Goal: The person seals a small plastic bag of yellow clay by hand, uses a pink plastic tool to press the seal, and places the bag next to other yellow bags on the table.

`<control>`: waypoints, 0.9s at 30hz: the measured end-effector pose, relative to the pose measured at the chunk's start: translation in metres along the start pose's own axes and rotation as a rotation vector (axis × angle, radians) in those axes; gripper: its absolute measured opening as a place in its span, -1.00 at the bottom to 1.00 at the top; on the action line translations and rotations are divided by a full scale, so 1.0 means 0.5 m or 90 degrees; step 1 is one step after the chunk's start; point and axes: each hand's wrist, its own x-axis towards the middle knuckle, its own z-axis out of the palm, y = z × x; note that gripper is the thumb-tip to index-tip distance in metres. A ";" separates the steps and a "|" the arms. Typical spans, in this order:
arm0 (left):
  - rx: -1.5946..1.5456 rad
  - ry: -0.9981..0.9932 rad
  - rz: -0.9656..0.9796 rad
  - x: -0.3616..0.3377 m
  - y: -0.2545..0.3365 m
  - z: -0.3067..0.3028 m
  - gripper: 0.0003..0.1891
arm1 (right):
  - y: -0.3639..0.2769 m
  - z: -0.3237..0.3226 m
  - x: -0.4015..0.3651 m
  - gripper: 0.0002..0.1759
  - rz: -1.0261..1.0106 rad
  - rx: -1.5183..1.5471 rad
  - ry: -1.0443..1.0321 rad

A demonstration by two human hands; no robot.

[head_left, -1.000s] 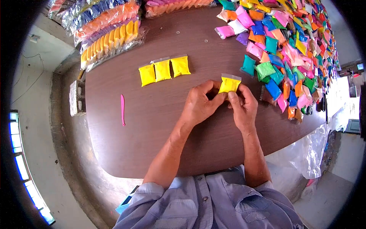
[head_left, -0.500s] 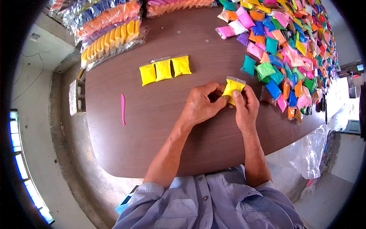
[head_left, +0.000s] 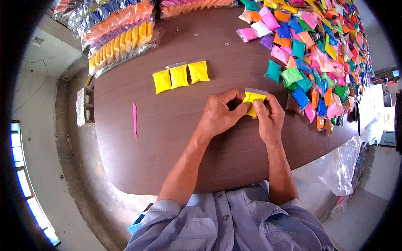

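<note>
A small yellow packet [head_left: 253,97] with a clear top strip is held between my two hands, over the right half of the brown table. My left hand [head_left: 222,112] pinches its left edge with thumb and fingers. On its right side, my right hand [head_left: 270,117] grips it, thumb on the front face. Three more yellow packets [head_left: 179,76] lie in a row farther back and to the left. A pink plastic tool [head_left: 135,119] rests on the table at the left.
Many loose coloured packets [head_left: 320,62] are heaped along the table's right side. Clear bags of yellow packets [head_left: 121,44] and other colours stand at the back left, with another bag [head_left: 197,7] at the back. The brown table [head_left: 167,138] has a curved front edge.
The held yellow packet has shifted slightly left and down and sits more level. My left hand has closed onto its left edge.
</note>
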 end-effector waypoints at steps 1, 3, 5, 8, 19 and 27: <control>0.000 0.000 0.000 0.000 0.002 0.003 -0.83 | 0.004 -0.001 -0.001 -0.76 -0.013 -0.011 0.009; -0.115 0.021 0.019 0.000 0.006 0.010 -0.82 | 0.012 0.004 0.000 -0.76 -0.022 0.028 0.003; -0.098 0.012 0.001 0.000 0.000 0.005 -0.82 | 0.014 0.004 0.001 -0.76 -0.032 0.067 -0.004; -0.076 0.008 -0.017 -0.001 -0.013 0.000 -0.82 | 0.013 0.003 0.000 -0.77 -0.032 0.056 -0.022; -0.089 0.034 0.012 -0.001 0.000 0.005 -0.84 | 0.013 0.002 -0.002 -0.84 -0.042 0.062 -0.028; -0.107 0.038 0.023 0.000 -0.007 0.007 -0.86 | 0.005 0.008 -0.003 -0.86 -0.020 0.026 0.019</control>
